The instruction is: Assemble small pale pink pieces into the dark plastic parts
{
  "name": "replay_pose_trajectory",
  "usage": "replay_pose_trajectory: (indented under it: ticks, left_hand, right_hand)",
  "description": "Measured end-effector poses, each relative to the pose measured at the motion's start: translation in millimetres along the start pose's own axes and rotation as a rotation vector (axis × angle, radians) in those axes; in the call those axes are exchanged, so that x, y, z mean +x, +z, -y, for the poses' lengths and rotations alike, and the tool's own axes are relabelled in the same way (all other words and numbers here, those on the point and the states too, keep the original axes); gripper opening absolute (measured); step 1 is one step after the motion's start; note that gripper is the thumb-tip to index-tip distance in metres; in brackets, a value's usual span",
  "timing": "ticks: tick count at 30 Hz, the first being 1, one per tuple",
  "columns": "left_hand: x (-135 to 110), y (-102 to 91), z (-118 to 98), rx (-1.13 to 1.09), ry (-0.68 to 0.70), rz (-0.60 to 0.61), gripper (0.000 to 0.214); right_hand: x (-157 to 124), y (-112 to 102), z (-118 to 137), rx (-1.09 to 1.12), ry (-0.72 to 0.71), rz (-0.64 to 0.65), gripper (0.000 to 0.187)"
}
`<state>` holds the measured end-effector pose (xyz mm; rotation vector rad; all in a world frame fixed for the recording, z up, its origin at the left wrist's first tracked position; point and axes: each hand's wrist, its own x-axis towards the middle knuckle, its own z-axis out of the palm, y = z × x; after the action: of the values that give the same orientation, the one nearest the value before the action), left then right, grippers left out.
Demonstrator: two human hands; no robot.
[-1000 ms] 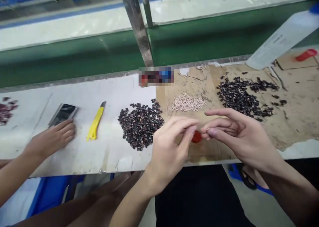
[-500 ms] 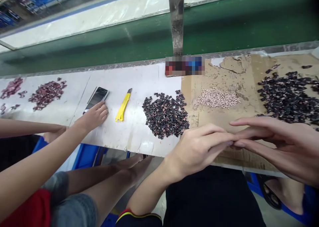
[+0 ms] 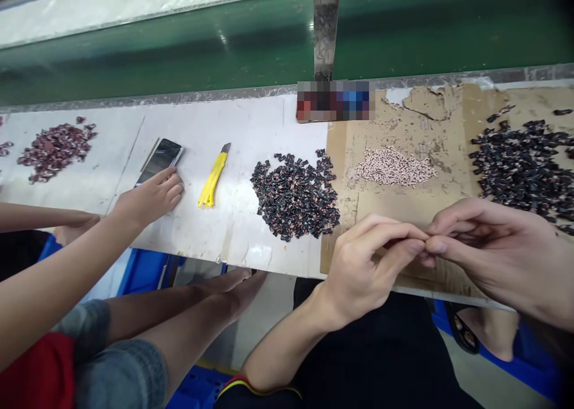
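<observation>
My left hand (image 3: 374, 259) and my right hand (image 3: 488, 247) meet fingertip to fingertip above the cardboard near the table's front edge. Both are pinched closed; whatever lies between the fingertips is too small and covered to make out. Just beyond them is a flat heap of tiny pale pinkish pieces (image 3: 394, 167). To the left of my left hand lies a pile of small black pieces with coppery bits (image 3: 296, 197). A larger pile of similar black pieces (image 3: 524, 170) spreads behind my right hand.
A co-worker's hand (image 3: 155, 197) rests on a phone (image 3: 161, 158) at the left. Beside it lies a yellow utility knife (image 3: 214, 179), blade tip showing. Farther left is a reddish pile (image 3: 58, 149). A metal post (image 3: 326, 32) rises at the back, before a green belt (image 3: 179, 56).
My right hand's fingers have closed from a spread pose into a pinch against my left fingertips. The view has shifted slightly; the co-worker's hand stays at the phone.
</observation>
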<state>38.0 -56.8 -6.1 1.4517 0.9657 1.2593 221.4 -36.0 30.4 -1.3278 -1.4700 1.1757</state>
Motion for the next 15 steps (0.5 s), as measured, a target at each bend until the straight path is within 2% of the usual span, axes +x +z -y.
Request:
replay_pose_trajectory:
  ticks: [4, 9, 12, 15]
  left_hand:
    - [-2, 2.8, 0, -0.088, -0.069, -0.016, 0.016]
    - [-3, -0.7, -4, -0.111, -0.220, 0.034, 0.025]
    - [-2, -16.4, -10, -0.063, -0.334, 0.066, 0.027]
    - [0, -44.4, -15, 0.087, -0.425, -0.079, 0.023]
  right_hand:
    - [-5, 10, -1, -0.005, 0.002, -0.087, 0.024]
    - [-10, 21, -6, -0.085, -0.187, -0.165, 0.011]
    - [-11, 22, -11, -0.156, -0.238, -0.092, 0.006]
    - [-9, 22, -17, -0.205, -0.256, -0.003, 0.016]
